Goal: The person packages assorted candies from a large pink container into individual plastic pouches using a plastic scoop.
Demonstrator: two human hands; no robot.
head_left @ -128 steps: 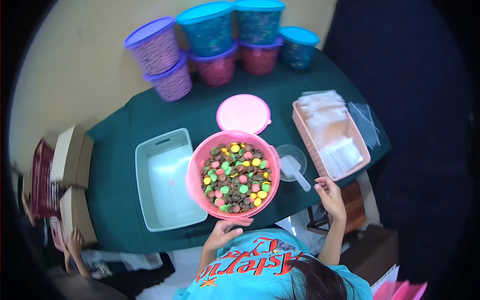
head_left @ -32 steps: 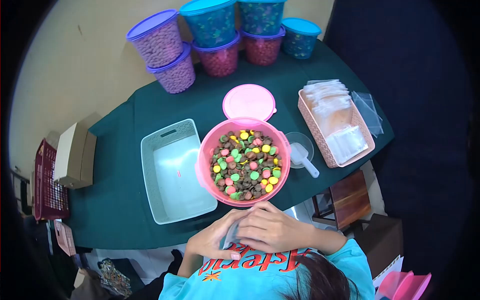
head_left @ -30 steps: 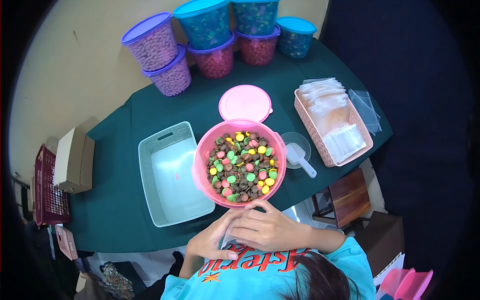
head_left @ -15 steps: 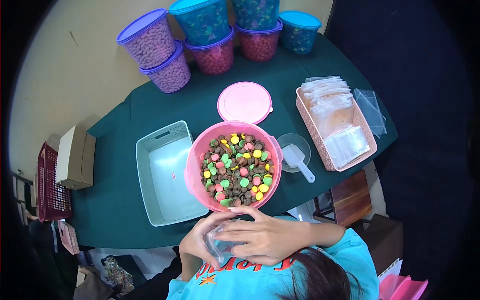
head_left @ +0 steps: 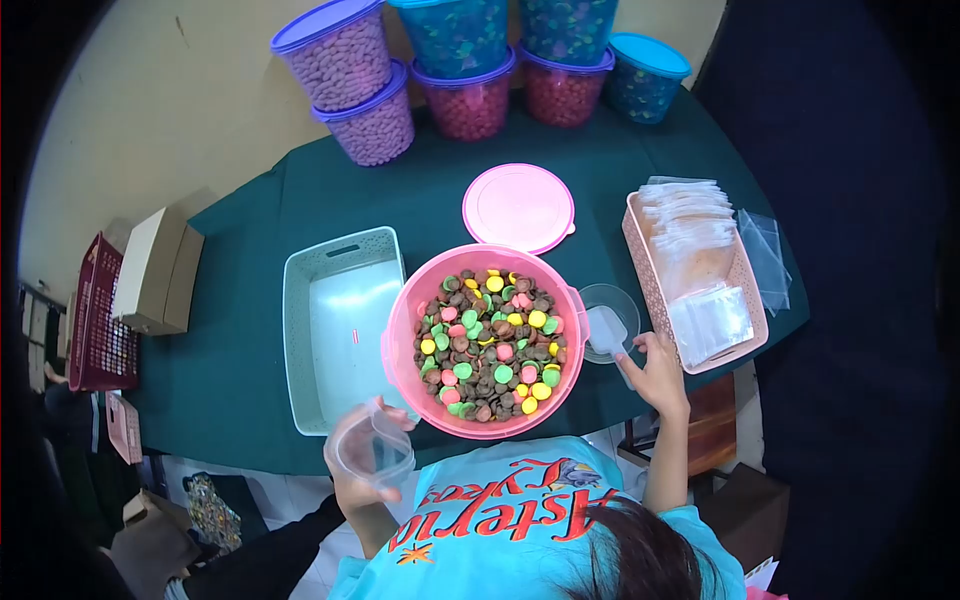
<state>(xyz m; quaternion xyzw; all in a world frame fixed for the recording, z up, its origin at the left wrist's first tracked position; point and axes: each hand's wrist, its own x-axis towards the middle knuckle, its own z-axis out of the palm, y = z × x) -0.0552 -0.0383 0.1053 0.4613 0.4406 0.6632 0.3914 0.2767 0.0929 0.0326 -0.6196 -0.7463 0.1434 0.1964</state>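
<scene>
Small clear plastic bag [head_left: 372, 450], mouth open, is clamped in my left hand [head_left: 352, 487] just off the near edge of the green-clothed bench [head_left: 240, 330], beside the big round pink plastic tub [head_left: 396, 340] of coloured chocolate buttons. My right hand [head_left: 658, 368] touches the handle of the white plastic scoop [head_left: 605, 328], which lies in a clear round dish [head_left: 627, 298]. I cannot tell whether it grips.

The tablecloth [head_left: 230, 330] is matt dark-green cloth. The pink tub [head_left: 396, 345], its lid [head_left: 518, 207] and the grey basket [head_left: 292, 350] are smooth plastic (the lid faintly glossy). The bag [head_left: 372, 450] in the left hand [head_left: 358, 482] is clear, shiny film.
</scene>
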